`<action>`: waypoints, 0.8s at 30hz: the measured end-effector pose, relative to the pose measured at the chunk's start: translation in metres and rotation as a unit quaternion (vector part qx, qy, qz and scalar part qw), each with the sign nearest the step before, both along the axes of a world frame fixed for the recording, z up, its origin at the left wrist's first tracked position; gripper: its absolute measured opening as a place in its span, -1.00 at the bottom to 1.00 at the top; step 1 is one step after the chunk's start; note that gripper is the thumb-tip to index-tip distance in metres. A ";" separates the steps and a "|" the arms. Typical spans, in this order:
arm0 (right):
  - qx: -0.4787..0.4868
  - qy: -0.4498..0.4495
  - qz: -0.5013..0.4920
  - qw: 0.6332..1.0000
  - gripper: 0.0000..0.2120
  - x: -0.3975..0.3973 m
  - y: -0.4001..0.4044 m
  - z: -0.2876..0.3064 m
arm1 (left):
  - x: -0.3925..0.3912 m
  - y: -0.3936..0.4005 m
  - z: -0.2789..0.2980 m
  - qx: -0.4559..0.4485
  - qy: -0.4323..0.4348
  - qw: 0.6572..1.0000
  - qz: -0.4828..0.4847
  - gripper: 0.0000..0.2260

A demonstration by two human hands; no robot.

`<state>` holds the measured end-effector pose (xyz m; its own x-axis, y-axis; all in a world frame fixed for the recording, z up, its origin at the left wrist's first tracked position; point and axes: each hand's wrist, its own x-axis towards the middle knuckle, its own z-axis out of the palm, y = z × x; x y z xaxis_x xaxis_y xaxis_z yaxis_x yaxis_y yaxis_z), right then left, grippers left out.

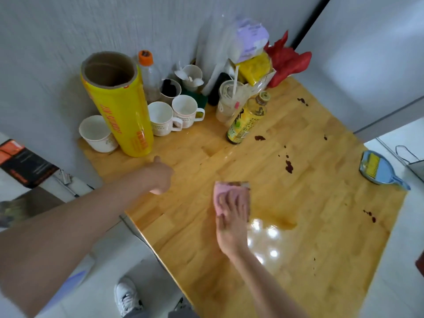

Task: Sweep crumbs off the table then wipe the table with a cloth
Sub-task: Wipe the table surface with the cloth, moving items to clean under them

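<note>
Head view, looking down: right hand lies flat on a pink cloth, fingers spread and pressing it onto the wooden worktop near its middle. Left hand hovers over the worktop's left side, fingers apparently curled, holding nothing visible; blur limits certainty. Dark stains lie apart from the cloth, to its right. Blue dustpan rests at the right edge. Mugs stand beside a yellow roll at the back.

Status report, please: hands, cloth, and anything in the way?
Right hand presses pink cloth flat on table. Left hand rests near table's edge, holds nothing. Dark stains ahead; bottle beyond.
</note>
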<state>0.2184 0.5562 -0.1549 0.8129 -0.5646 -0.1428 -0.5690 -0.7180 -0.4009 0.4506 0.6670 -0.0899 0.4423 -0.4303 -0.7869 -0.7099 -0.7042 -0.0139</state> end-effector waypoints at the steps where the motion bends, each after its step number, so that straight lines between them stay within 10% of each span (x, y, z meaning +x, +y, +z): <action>1: 0.014 0.017 0.144 0.989 -0.53 -0.015 0.023 -0.003 | -0.001 0.000 -0.001 0.001 -0.009 1.000 -0.016 -0.64; 5: 0.097 -0.046 0.329 0.938 -0.59 -0.030 -0.040 0.009 | -0.003 -0.002 -0.001 -0.102 -0.047 0.991 0.069 -0.74; 8: 0.074 -0.049 -0.024 0.996 -0.55 -0.006 -0.137 0.004 | -0.006 -0.019 -0.002 -0.227 -0.090 0.962 0.125 -0.67; 11: 0.091 -0.011 -0.320 0.943 -0.68 0.044 -0.153 0.006 | -0.003 -0.059 0.015 -0.389 -0.114 0.893 0.197 -0.57; 16: 0.109 -0.076 0.145 0.980 -0.68 0.068 -0.082 -0.012 | -0.007 -0.145 0.052 -0.557 -0.139 0.787 0.227 -0.33; 24: 0.206 -0.041 0.137 0.968 -0.65 0.037 -0.125 -0.007 | 0.001 -0.193 0.047 -0.547 -0.153 0.795 0.213 -0.37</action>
<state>0.2559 0.4311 -0.1616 0.9420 -0.2353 -0.2393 -0.3347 -0.6075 -0.7203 0.4512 0.4736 -0.0432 0.8302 -0.5426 0.1274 -0.4848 -0.5901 0.6456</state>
